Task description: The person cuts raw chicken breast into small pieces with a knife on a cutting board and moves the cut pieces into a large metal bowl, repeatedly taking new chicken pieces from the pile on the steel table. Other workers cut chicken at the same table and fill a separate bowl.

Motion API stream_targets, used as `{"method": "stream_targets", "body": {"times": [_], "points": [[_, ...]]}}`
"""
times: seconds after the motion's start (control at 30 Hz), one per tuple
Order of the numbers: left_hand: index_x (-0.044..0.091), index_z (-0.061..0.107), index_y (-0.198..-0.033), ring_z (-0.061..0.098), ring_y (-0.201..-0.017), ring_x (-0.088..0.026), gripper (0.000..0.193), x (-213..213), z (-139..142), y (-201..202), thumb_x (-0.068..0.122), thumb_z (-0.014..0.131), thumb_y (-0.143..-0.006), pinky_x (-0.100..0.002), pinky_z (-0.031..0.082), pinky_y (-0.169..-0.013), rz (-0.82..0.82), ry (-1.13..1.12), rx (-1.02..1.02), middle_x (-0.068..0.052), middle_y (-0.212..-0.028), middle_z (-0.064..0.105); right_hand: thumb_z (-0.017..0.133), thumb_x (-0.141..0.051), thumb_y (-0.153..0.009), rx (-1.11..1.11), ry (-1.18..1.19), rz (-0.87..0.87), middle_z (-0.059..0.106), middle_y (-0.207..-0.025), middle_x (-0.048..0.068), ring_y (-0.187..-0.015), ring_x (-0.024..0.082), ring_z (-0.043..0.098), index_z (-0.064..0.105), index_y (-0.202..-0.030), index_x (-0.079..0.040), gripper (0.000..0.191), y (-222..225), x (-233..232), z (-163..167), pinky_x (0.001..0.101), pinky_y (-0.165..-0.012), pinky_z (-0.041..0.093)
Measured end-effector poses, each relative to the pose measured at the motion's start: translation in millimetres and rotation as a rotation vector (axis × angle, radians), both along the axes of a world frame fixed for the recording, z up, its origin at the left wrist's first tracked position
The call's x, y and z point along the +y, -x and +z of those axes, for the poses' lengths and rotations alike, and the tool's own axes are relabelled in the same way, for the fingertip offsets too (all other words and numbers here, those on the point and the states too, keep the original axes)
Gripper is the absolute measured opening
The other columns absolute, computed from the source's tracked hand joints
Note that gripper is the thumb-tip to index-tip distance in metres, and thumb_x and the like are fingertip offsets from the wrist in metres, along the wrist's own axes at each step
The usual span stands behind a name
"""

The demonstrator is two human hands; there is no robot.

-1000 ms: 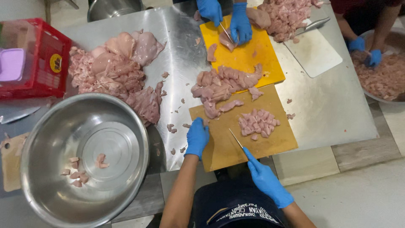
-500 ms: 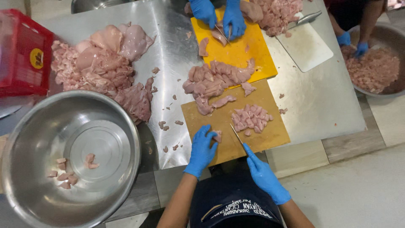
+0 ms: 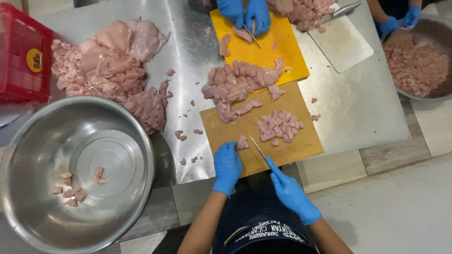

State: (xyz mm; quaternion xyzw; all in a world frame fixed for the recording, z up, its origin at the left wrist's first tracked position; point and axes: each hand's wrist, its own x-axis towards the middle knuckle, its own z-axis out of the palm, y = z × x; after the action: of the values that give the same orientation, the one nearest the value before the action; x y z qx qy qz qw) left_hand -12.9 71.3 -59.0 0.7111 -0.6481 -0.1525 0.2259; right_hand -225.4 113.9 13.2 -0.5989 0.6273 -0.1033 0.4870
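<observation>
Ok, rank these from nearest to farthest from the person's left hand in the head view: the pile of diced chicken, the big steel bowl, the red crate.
1. Pile of diced chicken, right of the left hand, on the brown board.
2. Big steel bowl, on its left.
3. Red crate, far left, top corner.

Cut off by the edges: red crate (image 3: 21, 56) at left, steel bowl (image 3: 70, 169) at bottom-left, co-worker's bowl (image 3: 419, 56) at right.
</observation>
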Motion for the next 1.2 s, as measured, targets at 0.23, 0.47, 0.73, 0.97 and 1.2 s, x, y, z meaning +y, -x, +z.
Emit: {"method": "stream_targets", "body": {"times": [0.23, 0.47, 0.73, 0.97, 1.2], "points": [[0.013, 0.068, -0.12, 0.06, -0.1, -0.036, 0.033, -13.2, -3.3, 1.6, 0.022, 0.071, -0.089, -0.049, 0.047, -0.085, -0.074, -0.007, 0.046, -0.014, -0.11, 0.065, 0.05, -0.021, -0.101, -0.071, 0.136, 0.059, 0.065, -0.08, 0.031, -0.074, 0.048, 0.066, 0.04, -0.156, -0.031, 0.056, -1.8, -3.3, 4.4, 0.051, -0.068, 0.05], [0.01, 0.066, -0.119, 0.062, -0.1, -0.033, 0.034, -6.1, -13.0, -9.3, 0.021, 0.075, -0.088, -0.046, 0.048, -0.086, -0.056, 0.178, 0.282, -0.01, -0.111, 0.067, 0.051, -0.018, -0.102, -0.094, 0.243, 0.091, 0.067, -0.097, 0.033, -0.086, 0.051, 0.065, 0.041, -0.156, -0.026, 0.056, -14.1, -1.0, -7.3, 0.0514, -0.072, 0.052], [0.017, 0.071, -0.11, 0.062, -0.091, -0.028, 0.023, -7.9, -29.4, -0.6, 0.023, 0.076, -0.089, -0.042, 0.046, -0.078, -0.049, 0.283, 0.119, -0.003, -0.108, 0.069, 0.05, -0.016, -0.101, 0.004, 0.176, 0.097, 0.068, -0.097, 0.031, -0.09, 0.049, 0.066, 0.036, -0.158, -0.027, 0.06, -22.8, -8.4, -14.1, 0.0537, -0.076, 0.051], [0.018, 0.072, -0.111, 0.062, -0.09, -0.024, 0.024, -10.1, -35.3, -2.3, 0.019, 0.076, -0.088, -0.041, 0.045, -0.079, -0.1, 0.339, 0.072, 0.0, -0.11, 0.069, 0.051, -0.015, -0.1, 0.007, 0.175, 0.112, 0.068, -0.097, 0.031, -0.089, 0.049, 0.066, 0.037, -0.157, -0.027, 0.06, -24.1, -21.1, -5.8, 0.0536, -0.074, 0.052], [0.018, 0.071, -0.111, 0.059, -0.087, -0.022, 0.027, -13.4, -39.8, -3.8, 0.014, 0.075, -0.085, -0.04, 0.044, -0.077, -0.132, 0.328, 0.009, 0.001, -0.113, 0.066, 0.051, -0.015, -0.1, 0.076, 0.216, 0.164, 0.067, -0.084, 0.028, -0.076, 0.045, 0.066, 0.038, -0.157, -0.025, 0.059, -30.8, -31.3, -1.5, 0.0526, -0.07, 0.051]]}}
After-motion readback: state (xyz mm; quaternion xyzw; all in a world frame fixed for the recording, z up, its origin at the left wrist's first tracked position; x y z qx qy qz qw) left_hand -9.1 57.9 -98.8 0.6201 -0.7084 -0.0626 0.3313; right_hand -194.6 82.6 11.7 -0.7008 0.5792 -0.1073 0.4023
